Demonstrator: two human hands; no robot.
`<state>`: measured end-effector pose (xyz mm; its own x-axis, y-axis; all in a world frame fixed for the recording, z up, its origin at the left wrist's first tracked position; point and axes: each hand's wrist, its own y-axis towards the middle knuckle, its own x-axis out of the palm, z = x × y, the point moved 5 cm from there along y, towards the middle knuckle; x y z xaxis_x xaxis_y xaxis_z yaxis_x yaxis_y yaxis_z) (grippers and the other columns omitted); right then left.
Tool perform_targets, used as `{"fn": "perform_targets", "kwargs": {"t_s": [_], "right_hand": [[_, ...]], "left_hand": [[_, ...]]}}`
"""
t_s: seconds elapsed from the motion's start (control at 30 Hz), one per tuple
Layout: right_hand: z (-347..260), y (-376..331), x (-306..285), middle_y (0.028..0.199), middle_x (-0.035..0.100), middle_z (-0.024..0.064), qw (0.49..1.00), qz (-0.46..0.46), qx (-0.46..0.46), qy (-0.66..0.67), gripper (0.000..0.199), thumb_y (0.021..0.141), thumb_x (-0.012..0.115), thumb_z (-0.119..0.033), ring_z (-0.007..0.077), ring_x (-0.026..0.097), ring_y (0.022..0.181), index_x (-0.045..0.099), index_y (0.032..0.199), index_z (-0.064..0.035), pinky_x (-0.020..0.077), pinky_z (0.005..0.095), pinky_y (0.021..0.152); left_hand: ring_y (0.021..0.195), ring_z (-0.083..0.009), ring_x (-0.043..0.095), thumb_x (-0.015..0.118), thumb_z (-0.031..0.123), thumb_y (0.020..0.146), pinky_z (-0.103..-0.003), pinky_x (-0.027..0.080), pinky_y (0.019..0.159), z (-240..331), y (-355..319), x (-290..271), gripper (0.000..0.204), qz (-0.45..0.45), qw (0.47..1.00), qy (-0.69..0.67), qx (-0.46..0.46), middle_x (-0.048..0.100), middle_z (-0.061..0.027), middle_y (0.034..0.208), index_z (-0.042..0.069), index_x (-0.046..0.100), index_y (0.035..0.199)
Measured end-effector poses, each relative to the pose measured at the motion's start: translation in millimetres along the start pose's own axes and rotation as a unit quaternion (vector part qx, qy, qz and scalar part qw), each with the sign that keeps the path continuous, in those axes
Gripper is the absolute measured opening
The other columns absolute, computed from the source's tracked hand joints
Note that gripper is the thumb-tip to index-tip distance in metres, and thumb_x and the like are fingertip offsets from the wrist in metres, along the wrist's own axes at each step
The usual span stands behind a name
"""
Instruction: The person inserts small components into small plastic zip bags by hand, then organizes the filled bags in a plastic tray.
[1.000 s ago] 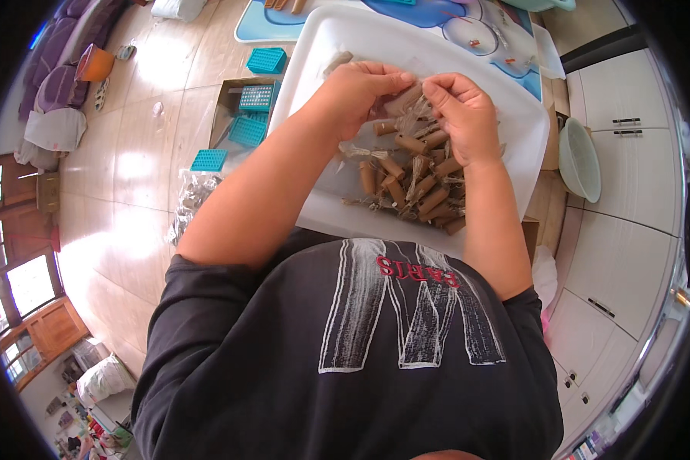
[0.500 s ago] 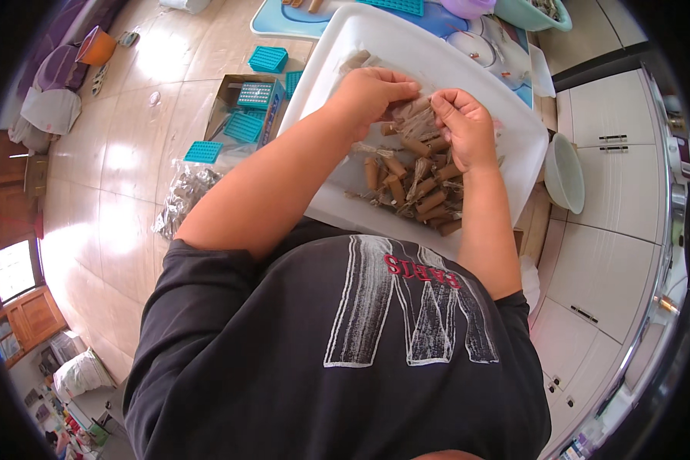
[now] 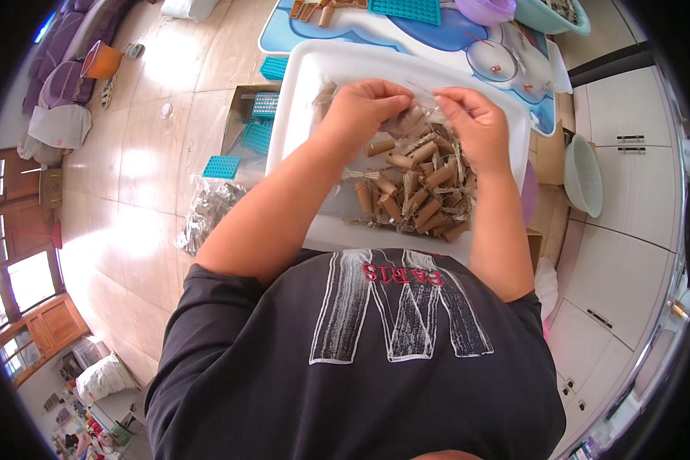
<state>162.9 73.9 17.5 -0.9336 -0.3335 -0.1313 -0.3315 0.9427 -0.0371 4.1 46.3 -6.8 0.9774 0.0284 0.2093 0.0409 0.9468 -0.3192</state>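
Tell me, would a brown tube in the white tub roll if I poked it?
A brown tube might roll, being round, though the nearby pale strands could snag it. It's probably light, since it looks like cardboard.

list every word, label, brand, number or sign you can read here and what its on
Shirt: red letters, upside down in this view; wording not copied here.
Same shirt: white print, not clearly letters.
Clear bag, tubes, tray: no readable text.
Lower-right items: any print too small to read.
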Motion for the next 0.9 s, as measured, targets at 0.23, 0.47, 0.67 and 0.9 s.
{"fn": "perform_targets", "kwargs": {"t_s": [0.23, 0.47, 0.67, 0.9], "right_hand": [[-33, -8, 6, 0.073, 0.058, 0.0, 0.953, 0.124, -0.193, -0.199, 0.013, 0.076, 0.066, -0.003, 0.0044, 0.048, 0.062, 0.066, 0.089, -0.0017, 0.0396, 0.018, 0.056], [-32, -9, 8, 0.07, 0.06, 0.004, 0.937, 0.151, -0.213, -0.233, 0.006, 0.073, 0.066, -0.002, 0.0093, 0.052, 0.058, 0.064, 0.079, -0.0015, 0.0418, 0.0201, 0.054], [3, -2, -7, 0.072, 0.06, 0.0012, 0.989, 0.129, -0.056, 0.042, 0.01, 0.081, 0.062, -0.01, 0.0069, 0.051, 0.061, 0.061, 0.081, -0.0004, 0.0397, 0.0178, 0.055], [-1, -1, -54, 0.067, 0.05, 0.0007, 0.924, 0.24, -0.06, 0.293, 0.011, 0.088, 0.052, -0.013, 0.0053, 0.038, 0.049, 0.055, 0.085, -0.0035, 0.0297, 0.0184, 0.043]], "left_hand": [[0.078, -0.0071, 0.057, 0.06, 0.009, 0.082, -0.02, 0.046, 0.071, 6, 3, 22, 0.016, -0.047, 0.998, 0.02, 0.035, 0.062, -0.0015, 0.087, 0.0, 0.062, 0.096], [0.079, -0.0058, 0.055, 0.059, 0.006, 0.082, -0.02, 0.046, 0.071, 11, 0, 26, 0.018, -0.076, 0.994, 0.042, 0.062, 0.063, -0.0026, 0.088, -0.002, 0.062, 0.098], [0.076, -0.0052, 0.055, 0.058, 0.008, 0.083, -0.019, 0.045, 0.068, 0, 5, 31, 0.017, -0.111, 0.984, 0.106, 0.092, 0.063, -0.0026, 0.085, -0.002, 0.063, 0.097], [0.073, -0.0046, 0.054, 0.057, 0.008, 0.084, -0.017, 0.043, 0.067, 6, -1, 17, 0.018, -0.056, 0.998, 0.007, 0.036, 0.063, -0.0018, 0.087, 0.002, 0.064, 0.098]]}}
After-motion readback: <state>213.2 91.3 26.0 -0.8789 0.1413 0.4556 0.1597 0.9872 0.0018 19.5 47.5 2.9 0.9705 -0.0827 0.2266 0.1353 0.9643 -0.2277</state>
